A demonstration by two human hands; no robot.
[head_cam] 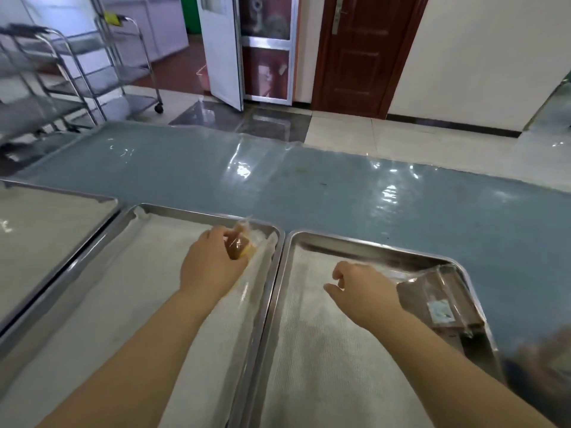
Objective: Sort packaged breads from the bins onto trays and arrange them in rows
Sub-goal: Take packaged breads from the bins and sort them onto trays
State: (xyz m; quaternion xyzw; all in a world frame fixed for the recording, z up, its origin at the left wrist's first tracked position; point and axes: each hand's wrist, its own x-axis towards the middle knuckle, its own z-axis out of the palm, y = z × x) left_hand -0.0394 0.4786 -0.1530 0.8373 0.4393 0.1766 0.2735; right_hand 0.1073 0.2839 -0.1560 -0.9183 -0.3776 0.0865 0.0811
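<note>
My left hand pinches a wrapped bread over the middle tray's far right corner, center frame, probably to start a row; my right hand hangs loosely curled, empty, beside a dark bread pack cornered in the right tray.

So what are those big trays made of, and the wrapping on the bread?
The trays look like shiny metal, likely stainless steel: silvery rims with reflections. The wrapper on the bread in the left hand looks like clear plastic: see-through and glinting.

bread packet: half hidden by left grip | lower-right object: blurred, perhaps a bin
</note>
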